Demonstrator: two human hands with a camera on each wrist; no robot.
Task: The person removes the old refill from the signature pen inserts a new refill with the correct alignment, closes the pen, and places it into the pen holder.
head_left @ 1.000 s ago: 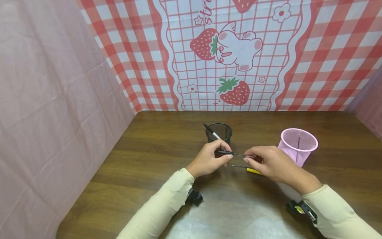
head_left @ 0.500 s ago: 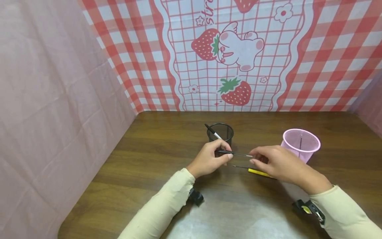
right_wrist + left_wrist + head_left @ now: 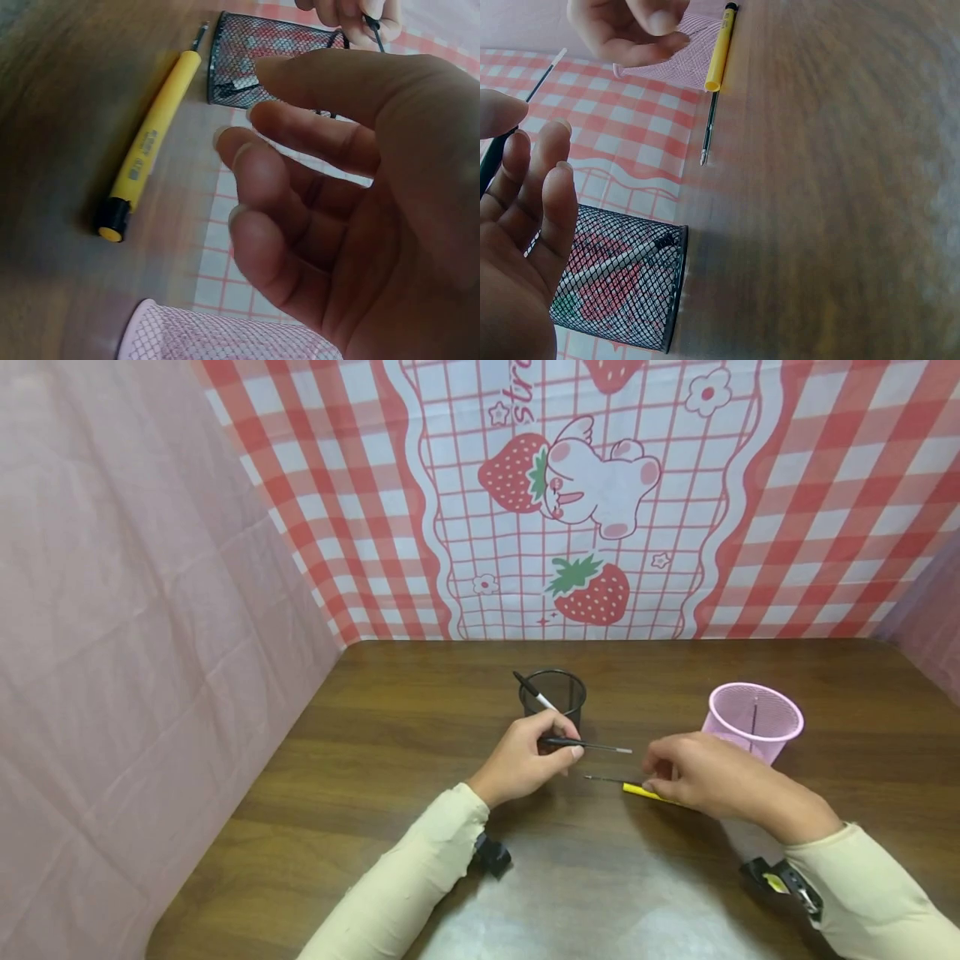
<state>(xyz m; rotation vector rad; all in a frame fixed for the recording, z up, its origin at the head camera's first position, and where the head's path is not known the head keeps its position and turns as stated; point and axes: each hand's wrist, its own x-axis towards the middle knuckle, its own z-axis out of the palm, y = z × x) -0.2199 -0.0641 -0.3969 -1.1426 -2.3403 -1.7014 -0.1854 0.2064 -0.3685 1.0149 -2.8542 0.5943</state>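
Observation:
My left hand (image 3: 525, 752) pinches a slim black pen-like piece (image 3: 562, 742) between thumb and fingers. From it a thin dark rod with a pale tip points right, toward the other hand. My right hand (image 3: 712, 781) holds nothing; its fingers are loosely bent, with the thumb apart from them in the right wrist view. Below that hand a yellow pen (image 3: 154, 135) lies on the table, partly covered by it in the head view. The pen has a black end, and a dark refill with a metal tip (image 3: 703, 157) sticks far out of its barrel.
Behind my left hand stands a black mesh cup (image 3: 622, 307) with a black-and-white pen (image 3: 534, 690) leaning inside. A pink mesh cup (image 3: 780, 731) stands beyond my right hand. Checked cloth (image 3: 375, 510) hangs along the table's far edge (image 3: 637, 642).
My right hand has let go of the rod's tip and drawn back to the right, now hovering by the yellow pen. My left hand has stayed in place with the black piece.

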